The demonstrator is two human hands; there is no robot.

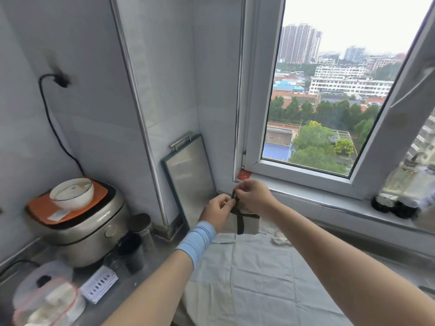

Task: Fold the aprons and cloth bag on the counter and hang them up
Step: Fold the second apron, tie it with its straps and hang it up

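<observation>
A small folded cream apron bundle [249, 223] with dark straps crossed over it hangs a little above the counter, near the window corner. My left hand [217, 211] and my right hand [253, 196] both pinch the dark strap [240, 223] at the top of the bundle, fingers closed close together. A pale cloth [254, 274], wrinkled and spread flat, covers the counter beneath my forearms. My left wrist wears a light blue band.
A rice cooker [80, 222] with a white bowl [71, 194] on its orange lid stands at the left. A metal tray [188, 177] leans against the wall. Dark cups [131, 250], a canister and plastic bags crowd the left counter. Small jars [395, 205] sit on the window sill.
</observation>
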